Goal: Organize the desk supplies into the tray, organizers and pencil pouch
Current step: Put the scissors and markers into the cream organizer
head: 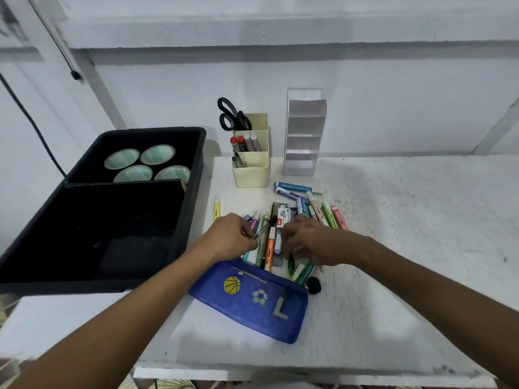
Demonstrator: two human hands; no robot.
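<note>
A pile of pens and highlighters [283,223] lies mid-desk, just beyond the blue pencil pouch [250,301] with ball prints. My left hand [231,235] pinches a thin grey pen at the pile's left side. My right hand [311,240] rests over the pile's right side, fingers curled down among the markers; what it grips is hidden. The black tray [193,192] on the left holds several tape rolls [146,164]. A cream organizer [251,167] holds scissors [231,115] and markers. Beside it stands a white tiered organizer [304,133].
A yellow highlighter [216,207] lies alone between tray and pile. A black eraser [313,284] sits at the pouch's right end. Blue and purple pens [293,189] lie near the organizers. A black cable [33,122] hangs at far left. The desk's front edge runs below the pouch.
</note>
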